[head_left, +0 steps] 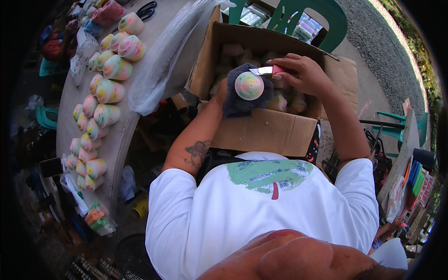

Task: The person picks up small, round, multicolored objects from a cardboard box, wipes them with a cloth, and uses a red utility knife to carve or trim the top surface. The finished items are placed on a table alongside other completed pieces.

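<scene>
A dark grey cloth (235, 106) lies across my left hand (220, 94), whose fingers are mostly hidden under it. Wrapped in that cloth is a round, whitish cup-shaped piece (249, 86) with pink, yellow and green specks, its flat round face turned up. My right hand (301, 73) is closed around the reddish handle of a utility knife (267, 70). The knife's blade reaches the far rim of the round piece; whether it touches cannot be made out. Both hands are over an open cardboard box (266, 130) holding several similar speckled pieces (278, 102).
On the left, a curved grey table (122, 126) carries several rows of speckled cup-shaped pieces (109, 91). Clear plastic sheeting (156, 77) hangs over its edge. Black-handled scissors (146, 10) lie at its far end. A green chair (333, 23) stands behind the box.
</scene>
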Tool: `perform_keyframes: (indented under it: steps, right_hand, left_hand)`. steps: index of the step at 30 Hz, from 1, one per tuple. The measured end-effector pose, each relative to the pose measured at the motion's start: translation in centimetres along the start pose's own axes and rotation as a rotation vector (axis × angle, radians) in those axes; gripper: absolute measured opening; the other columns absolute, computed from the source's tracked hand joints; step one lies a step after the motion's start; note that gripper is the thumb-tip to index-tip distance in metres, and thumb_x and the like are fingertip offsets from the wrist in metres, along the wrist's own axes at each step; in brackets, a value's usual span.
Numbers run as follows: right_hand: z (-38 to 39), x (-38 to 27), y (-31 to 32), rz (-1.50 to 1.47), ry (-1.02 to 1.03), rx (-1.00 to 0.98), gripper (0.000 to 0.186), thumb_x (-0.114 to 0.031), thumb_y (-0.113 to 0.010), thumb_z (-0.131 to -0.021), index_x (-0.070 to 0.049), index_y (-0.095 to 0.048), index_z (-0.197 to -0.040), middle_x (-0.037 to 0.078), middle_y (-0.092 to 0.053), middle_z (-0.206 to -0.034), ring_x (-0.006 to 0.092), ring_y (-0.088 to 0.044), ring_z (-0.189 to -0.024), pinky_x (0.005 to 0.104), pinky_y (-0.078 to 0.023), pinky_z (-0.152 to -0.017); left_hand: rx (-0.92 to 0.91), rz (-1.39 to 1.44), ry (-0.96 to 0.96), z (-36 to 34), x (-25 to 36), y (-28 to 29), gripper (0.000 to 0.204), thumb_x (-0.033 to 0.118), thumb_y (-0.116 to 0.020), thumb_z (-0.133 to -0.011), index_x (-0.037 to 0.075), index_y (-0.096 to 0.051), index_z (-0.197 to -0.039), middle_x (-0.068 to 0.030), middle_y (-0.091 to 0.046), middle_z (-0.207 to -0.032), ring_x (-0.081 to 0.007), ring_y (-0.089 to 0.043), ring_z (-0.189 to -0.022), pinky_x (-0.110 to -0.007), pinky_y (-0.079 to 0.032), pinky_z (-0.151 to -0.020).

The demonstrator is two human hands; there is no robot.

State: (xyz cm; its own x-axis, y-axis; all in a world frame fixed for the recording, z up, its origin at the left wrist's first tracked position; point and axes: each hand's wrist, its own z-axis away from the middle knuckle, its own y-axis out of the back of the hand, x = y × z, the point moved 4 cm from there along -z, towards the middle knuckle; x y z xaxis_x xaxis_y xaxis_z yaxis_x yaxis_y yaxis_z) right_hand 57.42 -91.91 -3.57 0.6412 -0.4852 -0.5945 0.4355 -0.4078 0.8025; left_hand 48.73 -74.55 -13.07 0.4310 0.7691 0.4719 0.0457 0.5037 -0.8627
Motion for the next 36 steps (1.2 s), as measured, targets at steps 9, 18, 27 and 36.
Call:
perform_keyframes:
  steps: [9,18,27,36]
  right_hand:
    - [-2.3,-3.7,-2.3,-0.326,0.140,-0.118,0.091,-0.012,-0.090,-0.060,-0.015,-0.049,-0.141,0.009,-0.060,-0.119,0.0246,-0.056,-0.113,0.0342,-0.046,-0.098]
    - [-1.4,-3.9,-5.2,-0.299,0.002,0.244,0.070,-0.021,-0.088,-0.067,-0.010,-0.057,-0.128,0.013,-0.058,-0.117,0.0314,-0.061,-0.103,0.0361,-0.050,-0.090]
    - [1.0,-2.5,-4.6,-0.509,-0.071,0.340,0.055,-0.028,-0.070,-0.089,-0.013,-0.052,-0.139,0.006,-0.060,-0.114,0.0161,-0.058,-0.103,0.0298,-0.046,-0.093]
    - [4.5,-1.5,-3.2,0.105,-0.062,0.270,0.039,-0.034,-0.068,-0.087,-0.020,-0.066,-0.123,0.005,-0.065,-0.088,0.0243,-0.061,-0.074,0.0342,-0.046,-0.072]
  left_hand:
    - [-0.030,-0.331,-0.093,-1.4,0.3,0.5,0.039,0.023,-0.054,-0.095,0.003,-0.049,-0.128,-0.0156,-0.063,-0.116,-0.0253,-0.065,-0.105,-0.037,-0.055,-0.090]
    - [-0.097,0.117,-0.077,-1.5,0.6,1.5,0.045,0.034,-0.032,-0.103,0.001,-0.051,-0.128,-0.0171,-0.058,-0.125,-0.0279,-0.062,-0.111,-0.042,-0.052,-0.097]
    - [0.057,0.082,-0.180,-1.0,1.0,3.7,0.045,0.036,-0.036,-0.101,0.002,-0.054,-0.123,-0.0174,-0.063,-0.117,-0.0301,-0.064,-0.106,-0.042,-0.053,-0.095]
    - [0.112,0.061,-0.220,-0.9,1.0,2.5,0.041,0.034,-0.039,-0.099,0.003,-0.056,-0.119,-0.0169,-0.064,-0.114,-0.0319,-0.065,-0.104,-0.045,-0.054,-0.093]
